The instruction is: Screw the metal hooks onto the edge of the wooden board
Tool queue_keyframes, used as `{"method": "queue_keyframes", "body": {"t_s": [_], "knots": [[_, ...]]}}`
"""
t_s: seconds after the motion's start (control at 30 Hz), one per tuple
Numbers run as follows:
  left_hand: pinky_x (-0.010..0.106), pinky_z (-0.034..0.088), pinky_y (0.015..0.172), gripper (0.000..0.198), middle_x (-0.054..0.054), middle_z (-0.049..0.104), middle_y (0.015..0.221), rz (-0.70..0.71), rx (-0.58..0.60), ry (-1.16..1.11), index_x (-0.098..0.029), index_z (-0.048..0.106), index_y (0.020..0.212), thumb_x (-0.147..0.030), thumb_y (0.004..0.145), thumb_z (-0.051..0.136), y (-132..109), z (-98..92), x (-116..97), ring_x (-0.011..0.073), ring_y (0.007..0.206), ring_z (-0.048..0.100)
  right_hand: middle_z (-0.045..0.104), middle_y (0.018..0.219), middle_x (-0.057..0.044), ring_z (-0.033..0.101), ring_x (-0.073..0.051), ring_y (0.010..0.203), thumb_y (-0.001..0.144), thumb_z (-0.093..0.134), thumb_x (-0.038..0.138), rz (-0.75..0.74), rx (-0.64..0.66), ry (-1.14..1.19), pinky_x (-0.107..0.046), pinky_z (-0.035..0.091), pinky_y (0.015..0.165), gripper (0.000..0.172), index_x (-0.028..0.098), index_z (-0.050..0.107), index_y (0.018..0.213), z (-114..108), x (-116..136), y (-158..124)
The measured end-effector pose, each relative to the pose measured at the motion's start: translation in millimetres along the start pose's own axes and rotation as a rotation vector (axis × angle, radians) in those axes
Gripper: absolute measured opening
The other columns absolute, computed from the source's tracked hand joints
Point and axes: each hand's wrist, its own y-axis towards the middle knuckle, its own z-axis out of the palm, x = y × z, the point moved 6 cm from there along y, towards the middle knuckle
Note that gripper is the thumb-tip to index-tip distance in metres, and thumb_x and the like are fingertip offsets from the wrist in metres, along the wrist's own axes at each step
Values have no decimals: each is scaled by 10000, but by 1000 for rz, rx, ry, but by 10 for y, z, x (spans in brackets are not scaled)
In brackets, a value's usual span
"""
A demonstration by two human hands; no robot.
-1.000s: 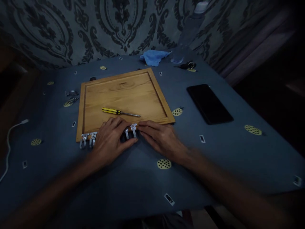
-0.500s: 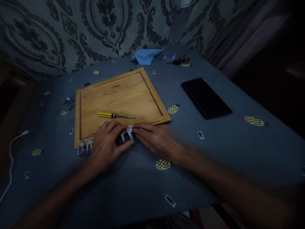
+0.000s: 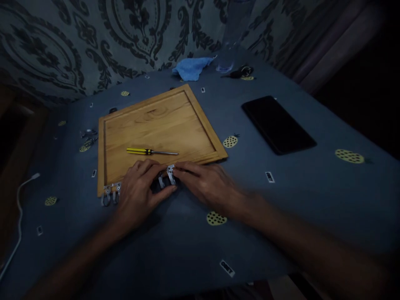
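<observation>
A wooden board (image 3: 153, 121) with a raised frame lies on the table. Along its near edge runs a strip of metal hooks (image 3: 171, 174), partly covered by my hands; more hooks show at the near left corner. My left hand (image 3: 140, 187) is closed over the middle of the strip, fingers on the board's edge and thumb stretched below the hooks. Fingertips of my right hand (image 3: 209, 183) press together on the strip's right end, beside the last hook. A screwdriver (image 3: 150, 151) with a yellow and black handle rests on the board just beyond my fingers.
A black phone (image 3: 278, 124) lies to the right. Loose metal pieces (image 3: 89, 135) sit left of the board, and a white cable (image 3: 20, 212) runs further left. Behind are a blue cloth (image 3: 192, 68), a clear bottle (image 3: 229, 54) and a dark bunch, perhaps keys (image 3: 239, 72).
The camera view has shifted slightly, so the phone appears farther right. Both hands stay at the hook strip with almost no movement.
</observation>
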Motion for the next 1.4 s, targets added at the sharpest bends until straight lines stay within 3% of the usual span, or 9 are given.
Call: {"method": "queue_keyframes", "body": {"t_s": [0.33, 0.57, 0.8, 1.23, 1.4], "knots": [[409, 506, 856, 323, 56, 705, 1082, 10, -16, 11, -234, 700, 1171, -462, 944, 732, 0, -3, -8, 259, 991, 637, 724, 1335, -108, 768, -212, 1007, 956, 603, 55, 1, 63, 25, -319, 623, 812, 368, 217, 695, 1273, 5, 7, -14], [412, 511, 850, 310, 62, 711, 1077, 25, -27, 6, -228, 703, 1171, -455, 960, 719, 1, -18, -30, 257, 986, 643, 736, 1334, -129, 787, -243, 941, 906, 640, 34, -48, 137, -49, -335, 636, 706, 349, 163, 700, 1225, -39, 67, 22], [410, 519, 852, 308, 61, 713, 1091, 7, -18, 27, -247, 705, 1186, -439, 948, 739, -5, -9, -13, 254, 999, 642, 739, 1359, -111, 787, -209, 1010, 932, 617, 50, -94, 58, -66, -283, 647, 786, 371, 163, 689, 1278, -30, 78, 2], [416, 508, 837, 348, 68, 706, 1091, 5, -2, 23, -230, 702, 1182, -483, 945, 735, -4, -2, -16, 267, 1003, 637, 765, 1304, -117, 801, -239, 891, 875, 652, 22, -100, 86, -81, -328, 644, 671, 368, 144, 703, 1219, -47, 89, 19], [428, 509, 853, 348, 73, 702, 1108, 5, 11, 0, -232, 696, 1196, -489, 962, 711, -7, -3, -18, 274, 1030, 629, 742, 1340, -134, 797, -258, 938, 870, 623, 10, -141, 67, -81, -342, 635, 651, 320, 150, 725, 1139, -71, 106, 0]]}}
